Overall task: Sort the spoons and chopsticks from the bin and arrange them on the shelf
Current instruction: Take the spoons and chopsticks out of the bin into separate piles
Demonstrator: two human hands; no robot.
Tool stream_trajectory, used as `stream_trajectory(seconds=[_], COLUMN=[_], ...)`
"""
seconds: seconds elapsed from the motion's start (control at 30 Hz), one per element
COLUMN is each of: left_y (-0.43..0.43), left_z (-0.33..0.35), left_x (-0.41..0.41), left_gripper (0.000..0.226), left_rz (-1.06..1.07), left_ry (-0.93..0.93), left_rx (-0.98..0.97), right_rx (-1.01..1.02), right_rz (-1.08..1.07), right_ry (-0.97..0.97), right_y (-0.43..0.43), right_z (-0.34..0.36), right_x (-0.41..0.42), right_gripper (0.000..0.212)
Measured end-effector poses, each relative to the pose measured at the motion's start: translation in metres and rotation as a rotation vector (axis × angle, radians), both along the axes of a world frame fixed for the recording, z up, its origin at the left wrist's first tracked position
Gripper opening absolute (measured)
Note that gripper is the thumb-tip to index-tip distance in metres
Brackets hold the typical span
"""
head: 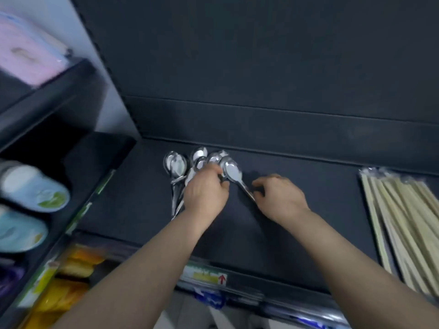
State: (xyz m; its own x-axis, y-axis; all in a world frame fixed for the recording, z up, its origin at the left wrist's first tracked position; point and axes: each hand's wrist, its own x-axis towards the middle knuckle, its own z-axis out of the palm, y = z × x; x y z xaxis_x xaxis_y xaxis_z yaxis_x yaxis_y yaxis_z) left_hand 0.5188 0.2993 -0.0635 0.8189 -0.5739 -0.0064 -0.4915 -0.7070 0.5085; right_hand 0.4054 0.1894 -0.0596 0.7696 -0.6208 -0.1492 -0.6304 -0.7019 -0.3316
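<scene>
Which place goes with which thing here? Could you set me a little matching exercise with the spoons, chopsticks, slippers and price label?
Things:
1 spoons
2 chopsticks
3 slippers
4 price label

Places:
A front edge of the shelf
B right end of the shelf
C rack to the left
D back of the shelf, under the left hand

Pairs: 1-D, 2-B, 3-C, 4-A
</scene>
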Motion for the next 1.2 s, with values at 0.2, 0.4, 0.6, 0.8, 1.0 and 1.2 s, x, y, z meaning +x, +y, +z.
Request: stream_trajectory(seconds=[0.2,0.4,0.6,0.8,1.0,1.2], left_y=[-0.037,-0.081,-0.131,-0.183,-0.22,-0.277], left_z=[0.007,0.014,0.025,0.04,0.058,0.066], left_x=[-0.044,-0.129,-0.252,-0.401,-0.481,-0.495], left_gripper=[0.016,0.016,0.021,0.024,0.021,0.023], left_rz=[-0.461,-0.725,-0.859,-0.923,-0.961,-0.936], left_ry=[-0.092,-0.105,-0.096,-0.088,-0.092,-0.187], left_rx=[0.112,0.153,0.057,-0.051,-0.089,-0.075], right_rx=[-0.195,-0.242,-0.272,-0.336,-0.353,-0.399], right_rz=[-0.129,-0.313,-0.533,-0.706,-0.782,-0.749], right_ry=[0.109,0.115,-0.043,-0.078,-0.168,-0.167], right_y=[0.007,-0.011,-0.037,-0.067,-0.102,-0.155], right_z=[-0.003,0.01,0.023,0.037,0.048,0.045], right_x=[-0.065,-0.168,-0.307,-0.466,-0.541,-0.559], right_gripper=[0.029,0.032,0.031,0.032,0.031,0.032])
